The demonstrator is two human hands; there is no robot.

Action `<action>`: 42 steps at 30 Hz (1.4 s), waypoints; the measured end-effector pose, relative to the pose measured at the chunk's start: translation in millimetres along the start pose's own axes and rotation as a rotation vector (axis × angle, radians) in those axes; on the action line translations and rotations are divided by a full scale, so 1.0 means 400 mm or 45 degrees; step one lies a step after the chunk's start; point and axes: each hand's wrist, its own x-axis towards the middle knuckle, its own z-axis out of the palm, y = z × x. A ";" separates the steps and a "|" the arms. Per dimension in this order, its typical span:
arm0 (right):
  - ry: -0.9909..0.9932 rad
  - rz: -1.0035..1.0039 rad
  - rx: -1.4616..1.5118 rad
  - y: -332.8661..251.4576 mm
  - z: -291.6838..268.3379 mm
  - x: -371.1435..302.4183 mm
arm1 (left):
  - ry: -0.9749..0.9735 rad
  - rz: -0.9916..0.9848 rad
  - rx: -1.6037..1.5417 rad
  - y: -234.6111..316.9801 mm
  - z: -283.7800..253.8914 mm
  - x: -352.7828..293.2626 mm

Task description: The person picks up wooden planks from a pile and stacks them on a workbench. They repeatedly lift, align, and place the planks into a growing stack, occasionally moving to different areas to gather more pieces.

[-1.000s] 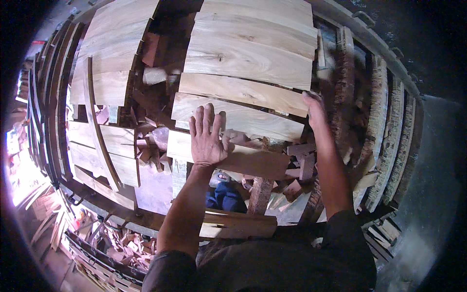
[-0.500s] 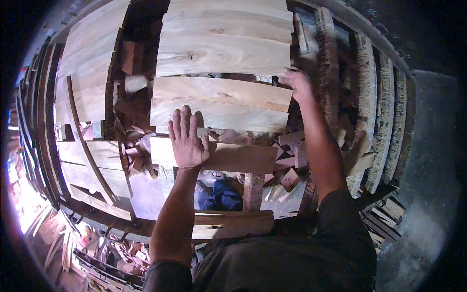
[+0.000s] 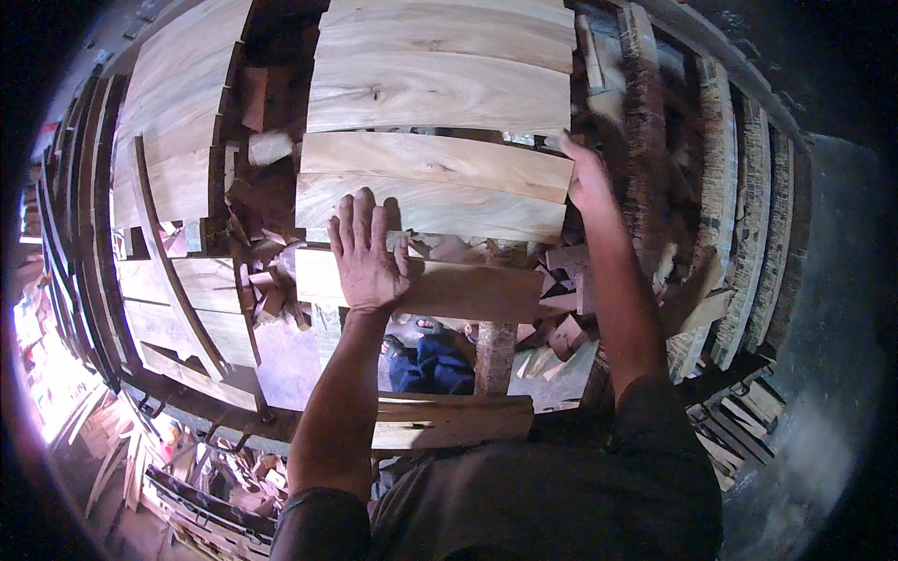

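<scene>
My left hand [image 3: 367, 257] lies flat, fingers spread, over a narrow wooden board [image 3: 468, 292] near me. Its fingertips reach onto the pale board [image 3: 449, 208] just beyond. My right hand [image 3: 587, 178] is at the right end of the boards, fingers stretched away from me. They are beside the end of a light brown board [image 3: 440, 157], which lies against the pale one. Whether the fingers press on that end is hard to make out. A narrow gap separates this pair from a wider panel of boards [image 3: 430, 89] beyond. Neither hand holds anything.
More boards [image 3: 178, 178] lie at left, crossed by a thin curved strip [image 3: 168, 262]. Rough-edged wooden beams [image 3: 716, 206] run along the right. Wood offcuts [image 3: 566, 332] show below between the supports. Another board [image 3: 454, 421] lies close to my body.
My right hand has shifted slightly right, its fingertips drawing back from the gap between boards toward their ends. My left hand stays flat in place. The whole view has shifted a little.
</scene>
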 end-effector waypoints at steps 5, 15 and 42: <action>0.058 0.023 -0.105 -0.028 0.025 0.020 | 0.009 0.007 0.013 -0.002 -0.002 -0.004; -0.218 -1.449 -1.294 0.092 0.272 -0.415 | 0.054 0.014 -0.036 -0.011 0.004 -0.007; 0.248 -0.472 0.011 -0.102 0.142 -0.054 | 0.002 -0.024 -0.041 0.004 -0.010 0.004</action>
